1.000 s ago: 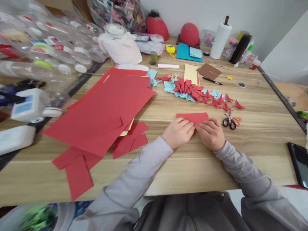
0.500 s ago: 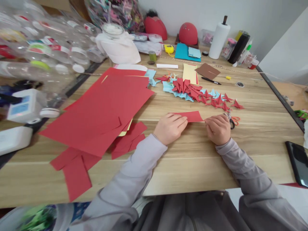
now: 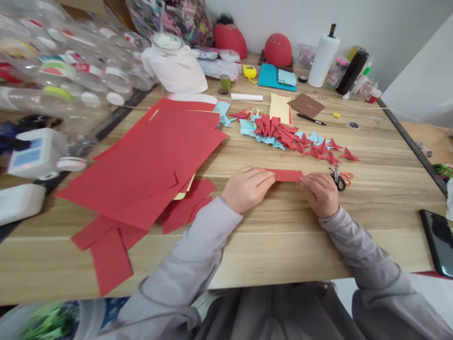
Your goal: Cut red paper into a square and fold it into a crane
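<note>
A narrow strip of red paper [image 3: 288,175] stretches between my two hands, just above or on the table. My left hand [image 3: 248,188] is closed over its left end, fingers together. At the other end, my right hand [image 3: 321,192] pinches the strip's corner. Close by my right hand lie scissors [image 3: 339,179] with black and orange handles. Beyond the strip sits a cluster of folded red paper pieces [image 3: 283,134], mixed with light blue folded pieces [image 3: 264,140]. Large red sheets [image 3: 155,160] are stacked to the left, with smaller red rectangles [image 3: 111,259] around them.
Clear plastic bottles [image 3: 85,75] crowd the left edge beside a white device [image 3: 35,153]. Toward the back are a yellow tape measure [image 3: 249,71], blue paper [image 3: 271,78], brown paper [image 3: 306,105], a pen [image 3: 311,119] and a white bottle [image 3: 323,59]. A phone [image 3: 439,241] lies at the right edge.
The red strip looks narrower and straighter, and its right end now reaches my right hand more fully. My left hand has shifted slightly left, and more of the scissors shows.
</note>
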A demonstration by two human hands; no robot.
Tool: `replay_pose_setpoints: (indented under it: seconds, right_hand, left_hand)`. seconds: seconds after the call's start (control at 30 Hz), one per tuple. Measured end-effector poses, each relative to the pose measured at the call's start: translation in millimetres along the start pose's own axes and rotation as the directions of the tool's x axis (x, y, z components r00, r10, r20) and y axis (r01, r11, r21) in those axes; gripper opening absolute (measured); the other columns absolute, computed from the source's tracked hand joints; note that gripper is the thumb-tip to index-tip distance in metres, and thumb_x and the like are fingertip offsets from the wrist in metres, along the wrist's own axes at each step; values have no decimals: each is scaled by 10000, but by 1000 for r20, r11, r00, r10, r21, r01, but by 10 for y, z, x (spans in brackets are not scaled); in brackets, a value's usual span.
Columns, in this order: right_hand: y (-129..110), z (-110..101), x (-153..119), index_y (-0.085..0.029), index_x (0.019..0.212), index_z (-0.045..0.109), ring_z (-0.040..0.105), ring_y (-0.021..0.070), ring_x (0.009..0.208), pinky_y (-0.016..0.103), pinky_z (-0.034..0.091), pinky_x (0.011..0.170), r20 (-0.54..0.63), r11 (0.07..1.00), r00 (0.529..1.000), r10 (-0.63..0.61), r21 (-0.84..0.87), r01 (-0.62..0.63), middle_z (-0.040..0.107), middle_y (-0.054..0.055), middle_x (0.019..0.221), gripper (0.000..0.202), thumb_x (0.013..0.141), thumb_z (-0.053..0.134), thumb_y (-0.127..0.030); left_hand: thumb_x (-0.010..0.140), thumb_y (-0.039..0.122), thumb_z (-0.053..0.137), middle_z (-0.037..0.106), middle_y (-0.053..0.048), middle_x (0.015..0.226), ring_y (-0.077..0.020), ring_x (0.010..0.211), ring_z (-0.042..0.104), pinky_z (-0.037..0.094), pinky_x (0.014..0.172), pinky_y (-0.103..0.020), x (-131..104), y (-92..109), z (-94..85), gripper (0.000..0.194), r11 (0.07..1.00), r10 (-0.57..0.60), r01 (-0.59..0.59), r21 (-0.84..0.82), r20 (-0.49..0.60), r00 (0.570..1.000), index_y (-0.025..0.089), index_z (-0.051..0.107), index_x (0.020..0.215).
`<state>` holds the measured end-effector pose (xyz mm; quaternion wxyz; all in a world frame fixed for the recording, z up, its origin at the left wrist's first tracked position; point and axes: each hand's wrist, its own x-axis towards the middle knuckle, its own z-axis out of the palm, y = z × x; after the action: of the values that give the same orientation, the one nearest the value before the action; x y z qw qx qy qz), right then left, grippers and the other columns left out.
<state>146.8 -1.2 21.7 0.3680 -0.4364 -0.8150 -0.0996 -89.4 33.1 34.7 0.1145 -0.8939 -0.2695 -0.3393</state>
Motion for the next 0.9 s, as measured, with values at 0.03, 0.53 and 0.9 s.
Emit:
replay_pose_setpoints:
  seconds: [0.03,0.53,0.9]
  right_hand:
    - [16,-3,-14,-197,907,690,644,181,782,302,476,699,-38,999,999,37,23,-36,720,66,806,171,861,527,-176]
    - [4,34,54,-170,742,687,546,115,379,241,479,379,330,178,580,745,739,-649,612,-16,519,293,678,715,-455]
    - [-150,52,39,-163,722,661,558,116,452,241,484,458,483,221,642,595,670,-709,618,-9,545,323,708,680,-484]
  left_hand:
    - [852,137,472,736,-53,908,-178,816,679,506,695,-319,-11,-18,-8,221,999,-33,33,-2,-22,999,198,682,886]
    - [706,399,690,676,-100,1080,-207,897,663,553,753,-340,108,65,43,406,122,-869,550,-827,179,461,161,629,1030]
    - [565,311,813,707,-103,1008,-248,925,662,530,829,-376,182,386,147,415,-473,-738,326,-818,570,361,138,652,906]
